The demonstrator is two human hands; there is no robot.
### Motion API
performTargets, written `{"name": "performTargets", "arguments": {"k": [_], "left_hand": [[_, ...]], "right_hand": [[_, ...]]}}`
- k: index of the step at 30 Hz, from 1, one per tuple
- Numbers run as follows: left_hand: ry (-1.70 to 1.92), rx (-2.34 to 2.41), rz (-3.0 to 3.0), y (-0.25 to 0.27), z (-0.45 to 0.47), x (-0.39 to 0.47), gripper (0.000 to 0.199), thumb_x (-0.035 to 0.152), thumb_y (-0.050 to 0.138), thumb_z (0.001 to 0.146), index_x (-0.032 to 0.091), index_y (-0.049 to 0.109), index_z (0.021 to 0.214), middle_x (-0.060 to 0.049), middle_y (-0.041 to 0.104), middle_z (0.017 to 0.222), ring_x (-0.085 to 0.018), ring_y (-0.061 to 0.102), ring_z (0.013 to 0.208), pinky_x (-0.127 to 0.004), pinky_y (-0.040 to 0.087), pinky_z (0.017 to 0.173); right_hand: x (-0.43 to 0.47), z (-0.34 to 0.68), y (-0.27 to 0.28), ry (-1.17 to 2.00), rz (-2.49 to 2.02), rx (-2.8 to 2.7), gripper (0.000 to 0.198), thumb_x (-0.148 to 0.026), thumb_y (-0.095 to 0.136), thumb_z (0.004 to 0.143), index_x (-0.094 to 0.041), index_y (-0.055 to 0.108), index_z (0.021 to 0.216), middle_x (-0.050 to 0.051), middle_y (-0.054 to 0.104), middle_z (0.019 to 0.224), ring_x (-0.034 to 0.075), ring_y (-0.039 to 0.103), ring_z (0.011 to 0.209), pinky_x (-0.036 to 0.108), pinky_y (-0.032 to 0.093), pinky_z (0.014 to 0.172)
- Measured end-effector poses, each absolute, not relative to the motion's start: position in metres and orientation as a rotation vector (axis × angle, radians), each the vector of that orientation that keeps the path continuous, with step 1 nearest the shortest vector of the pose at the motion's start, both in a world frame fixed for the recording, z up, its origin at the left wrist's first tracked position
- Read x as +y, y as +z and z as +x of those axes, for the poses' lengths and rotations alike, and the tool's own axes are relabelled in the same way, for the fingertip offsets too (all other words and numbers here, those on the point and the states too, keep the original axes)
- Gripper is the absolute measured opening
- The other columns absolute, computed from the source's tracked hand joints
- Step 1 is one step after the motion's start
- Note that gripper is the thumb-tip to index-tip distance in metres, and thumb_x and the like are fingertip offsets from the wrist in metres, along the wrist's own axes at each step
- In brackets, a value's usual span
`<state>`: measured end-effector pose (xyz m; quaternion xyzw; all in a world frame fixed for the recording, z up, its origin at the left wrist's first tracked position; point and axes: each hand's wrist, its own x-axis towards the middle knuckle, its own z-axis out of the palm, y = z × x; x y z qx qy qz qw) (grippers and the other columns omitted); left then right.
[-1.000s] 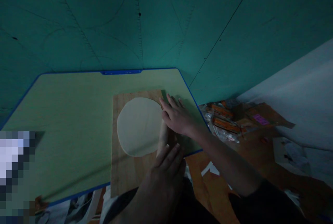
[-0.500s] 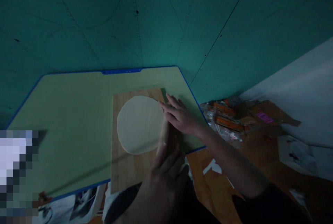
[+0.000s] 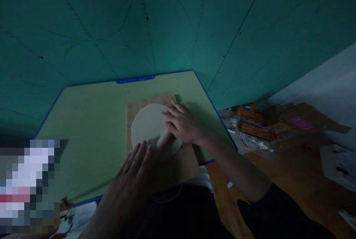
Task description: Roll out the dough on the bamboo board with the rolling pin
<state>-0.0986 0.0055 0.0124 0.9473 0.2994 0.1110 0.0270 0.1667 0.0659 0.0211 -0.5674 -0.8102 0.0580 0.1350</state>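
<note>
A thin round sheet of pale dough (image 3: 147, 122) lies on a wooden board (image 3: 178, 168). Across its lower right part runs a rolling pin (image 3: 164, 140), slanting between my two hands. My left hand (image 3: 135, 168) rests over the pin's near-left end, fingers stretched out flat toward the dough's lower edge. Over the far-right end lies my right hand (image 3: 179, 122), its fingers spread above the dough's right side. Both palms appear to press on the pin without the fingers wrapping round it. The pin's ends are hidden under the hands.
Beneath the board is a pale green tabletop (image 3: 91, 128) with a blue rim. A green wall (image 3: 172, 20) rises right behind it. On the floor at right are plastic-wrapped packages (image 3: 250, 129) and a cardboard box (image 3: 308, 116). A blurred-out object covers the lower left.
The rolling pin has swung from nearly upright along the dough's right edge to a slant across its lower right. My left hand moved left and flattened; my right hand shifted onto the dough.
</note>
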Motion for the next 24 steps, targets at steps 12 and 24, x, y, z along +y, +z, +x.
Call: {"name": "performTargets", "arguments": {"k": [12, 24], "left_hand": [[0.436, 0.982, 2.982, 0.007, -0.05, 0.128, 0.047, 0.045, 0.035, 0.105, 0.013, 0.052, 0.135, -0.024, 0.056, 0.141, -0.042, 0.039, 0.144, -0.065, 0.037, 0.112], [0.527, 0.952, 2.986, 0.015, -0.06, 0.023, 0.071, 0.055, 0.03, 0.104, 0.011, 0.019, 0.159, -0.021, 0.044, 0.155, -0.037, 0.03, 0.15, -0.053, 0.037, 0.117]], "right_hand": [[0.056, 0.201, 0.018, 0.113, -1.801, -2.268, 0.046, -0.036, 0.041, 0.106, -0.011, 0.058, 0.141, 0.015, 0.058, 0.146, 0.029, 0.047, 0.141, 0.048, 0.033, 0.12], [-0.07, 0.189, 0.027, 0.06, -1.815, -2.211, 0.051, -0.033, 0.046, 0.102, -0.005, 0.05, 0.145, 0.02, 0.05, 0.152, 0.032, 0.043, 0.144, 0.052, 0.045, 0.114]]}}
